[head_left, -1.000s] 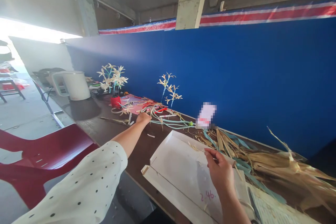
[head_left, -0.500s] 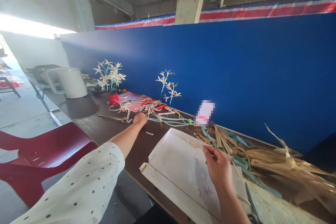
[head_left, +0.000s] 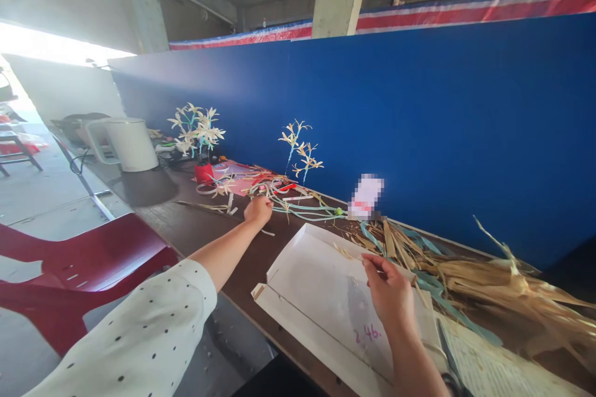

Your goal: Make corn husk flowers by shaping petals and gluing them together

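Out at ten o'clock from your left hand [head_left: 258,211], the white kettle [head_left: 138,147] and, nearer, the red pot [head_left: 203,173] of pale flowers [head_left: 198,130] stand on the tabletop [head_left: 170,214]. Pale green strips [head_left: 307,218] lie just beside that hand and run toward three o'clock; they look light, bendy and likely to snag, so a loose end is the place to take hold. The left hand is curled, fingers folded in; whether a strip is inside, you cannot tell. At four to five o'clock from it lies the white box [head_left: 302,276]. Over the box, at ten o'clock from your right hand [head_left: 388,290], are the pale petals [head_left: 343,252]: probably near weightless, dry and easily torn, best held by the end nearest you. The right hand's thumb and fingertips meet in a fine pinch that appears to hold them there. From it, the dry husks [head_left: 507,285] spread at three o'clock and the scissors [head_left: 447,347] lie at four.
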`<state>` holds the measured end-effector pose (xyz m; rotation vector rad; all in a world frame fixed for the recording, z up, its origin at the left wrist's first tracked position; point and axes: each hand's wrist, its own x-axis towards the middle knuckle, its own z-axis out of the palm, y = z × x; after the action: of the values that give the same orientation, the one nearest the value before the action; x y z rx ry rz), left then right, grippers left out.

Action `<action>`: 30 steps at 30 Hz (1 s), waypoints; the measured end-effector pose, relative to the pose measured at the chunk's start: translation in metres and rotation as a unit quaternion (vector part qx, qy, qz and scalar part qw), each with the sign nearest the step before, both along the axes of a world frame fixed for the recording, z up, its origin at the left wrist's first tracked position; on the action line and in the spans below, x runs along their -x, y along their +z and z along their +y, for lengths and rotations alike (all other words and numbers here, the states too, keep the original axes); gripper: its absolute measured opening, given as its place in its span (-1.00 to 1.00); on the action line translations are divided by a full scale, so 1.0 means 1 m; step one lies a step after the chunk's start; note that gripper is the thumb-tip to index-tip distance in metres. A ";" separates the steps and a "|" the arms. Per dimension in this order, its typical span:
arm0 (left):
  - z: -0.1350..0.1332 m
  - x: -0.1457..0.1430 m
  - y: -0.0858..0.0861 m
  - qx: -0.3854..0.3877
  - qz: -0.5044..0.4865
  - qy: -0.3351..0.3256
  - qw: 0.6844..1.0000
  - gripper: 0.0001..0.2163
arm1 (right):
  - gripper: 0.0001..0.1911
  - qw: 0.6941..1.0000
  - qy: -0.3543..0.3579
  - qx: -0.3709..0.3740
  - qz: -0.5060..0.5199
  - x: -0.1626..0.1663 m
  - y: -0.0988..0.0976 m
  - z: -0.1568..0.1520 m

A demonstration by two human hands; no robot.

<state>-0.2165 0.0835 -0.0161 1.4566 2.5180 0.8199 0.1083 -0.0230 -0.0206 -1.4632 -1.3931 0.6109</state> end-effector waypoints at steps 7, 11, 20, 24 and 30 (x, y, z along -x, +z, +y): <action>0.019 -0.042 -0.003 0.064 -0.018 -0.042 0.997 -0.68 | -0.61 1.000 -0.006 0.001 0.007 -0.001 -0.002 0.002; 0.026 -0.046 -0.003 0.080 -0.034 -0.040 0.995 -0.71 | -0.61 1.000 -0.002 0.006 0.000 -0.001 -0.002 0.001; 0.010 -0.046 -0.003 0.013 -0.058 -0.073 0.996 -0.80 | -0.62 1.000 0.000 0.008 -0.002 0.001 0.002 0.000; -0.005 -0.047 0.000 -0.111 -0.023 -0.108 0.988 -0.80 | -0.60 1.000 0.012 0.003 -0.002 0.001 -0.001 0.000; -0.010 -0.044 -0.002 -0.246 0.031 -0.166 0.955 -0.85 | -0.60 1.000 0.014 0.000 0.007 -0.003 -0.007 0.004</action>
<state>-0.1730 0.0732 -0.0183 2.0029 2.0960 1.4141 0.1112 -0.0188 -0.0277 -1.4389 -1.4042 0.6372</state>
